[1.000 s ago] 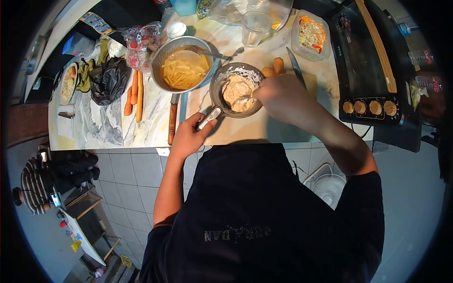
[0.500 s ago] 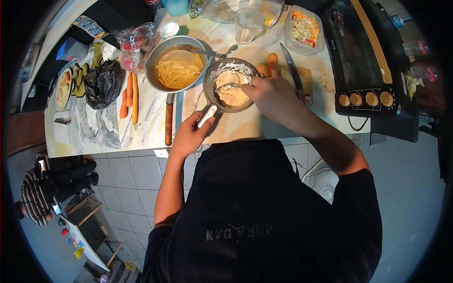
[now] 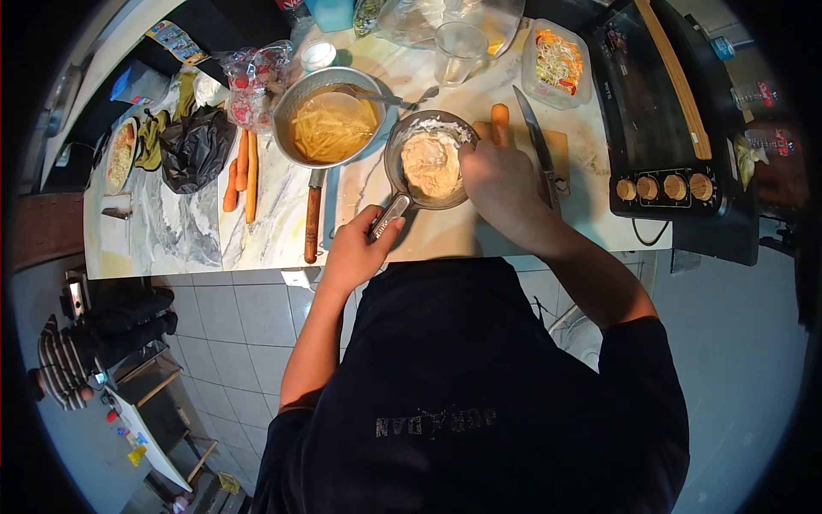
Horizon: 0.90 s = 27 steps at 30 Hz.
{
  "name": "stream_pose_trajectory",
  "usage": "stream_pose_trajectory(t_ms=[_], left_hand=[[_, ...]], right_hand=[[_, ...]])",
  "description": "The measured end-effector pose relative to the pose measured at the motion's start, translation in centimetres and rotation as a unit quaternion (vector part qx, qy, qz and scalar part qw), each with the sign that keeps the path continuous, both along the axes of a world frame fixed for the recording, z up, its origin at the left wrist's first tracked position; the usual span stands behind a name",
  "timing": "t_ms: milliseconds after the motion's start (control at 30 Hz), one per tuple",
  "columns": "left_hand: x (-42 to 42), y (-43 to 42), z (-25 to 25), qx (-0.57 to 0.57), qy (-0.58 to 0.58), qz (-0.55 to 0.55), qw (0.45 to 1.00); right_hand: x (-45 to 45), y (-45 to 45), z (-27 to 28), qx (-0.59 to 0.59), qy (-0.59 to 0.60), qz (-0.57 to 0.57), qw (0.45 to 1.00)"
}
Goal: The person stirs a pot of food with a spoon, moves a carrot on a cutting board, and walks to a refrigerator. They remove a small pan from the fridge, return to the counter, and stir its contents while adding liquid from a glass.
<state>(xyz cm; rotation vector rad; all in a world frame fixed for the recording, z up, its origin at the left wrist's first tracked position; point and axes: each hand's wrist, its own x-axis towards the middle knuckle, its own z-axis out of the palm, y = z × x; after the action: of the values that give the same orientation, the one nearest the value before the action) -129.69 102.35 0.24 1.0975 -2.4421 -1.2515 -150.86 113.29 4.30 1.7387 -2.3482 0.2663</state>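
Note:
My left hand (image 3: 358,250) is closed around the metal handle of a small grey pan (image 3: 395,152), steadying it near the counter's front edge. Inside the pan lies a thick, pale orange batter (image 3: 430,164), with white flour-like residue along the far wall. My right hand (image 3: 505,190) is closed at the pan's right rim. It grips a spoon, which is almost fully hidden behind the fingers now but showed half a second ago. Just left of the pan stands a larger saucepan (image 3: 282,116) holding pale yellow strips in liquid, with a metal utensil resting across it.
Right of the pan, a knife (image 3: 536,137) and a carrot (image 3: 500,124) lie by a cutting board (image 3: 558,154). Behind are a clear cup (image 3: 458,53) and a tub of shredded vegetables (image 3: 556,64). An oven (image 3: 664,137) stands right; carrots (image 3: 250,176) and a black bag (image 3: 195,150) lie left.
My right hand has drawn the spoon from the batter's middle to the pan's right side. The batter looks more gathered and rounded. The whole view has shifted slightly.

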Motion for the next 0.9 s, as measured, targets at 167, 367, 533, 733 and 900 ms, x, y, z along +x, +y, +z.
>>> stream_pose_trajectory(t_ms=[167,367,533,733,900], left_hand=[[0.0,-0.5,-0.4,0.03,0.014,-0.018,0.999],[0.3,-0.7,-1.2,0.041,-0.005,0.005,0.999],[0.4,-0.7,-1.3,0.026,0.002,0.002,1.0],[0.3,-0.2,-0.4,-0.002,0.003,-0.001,1.0],[0.1,0.0,0.0,-0.03,-0.006,0.008,1.0]], right_hand=[[-1.4,-1.1,-0.5,-0.069,-0.012,0.099,0.993],[-2.9,-1.4,-0.5,-0.035,-0.013,0.258,0.966],[-2.7,0.0,2.7,-0.029,-0.028,0.154,0.987],[-3.0,-0.2,0.8,-0.001,-0.003,0.08,0.997],[-2.3,0.8,1.9,0.069,-0.017,0.044,0.996]])
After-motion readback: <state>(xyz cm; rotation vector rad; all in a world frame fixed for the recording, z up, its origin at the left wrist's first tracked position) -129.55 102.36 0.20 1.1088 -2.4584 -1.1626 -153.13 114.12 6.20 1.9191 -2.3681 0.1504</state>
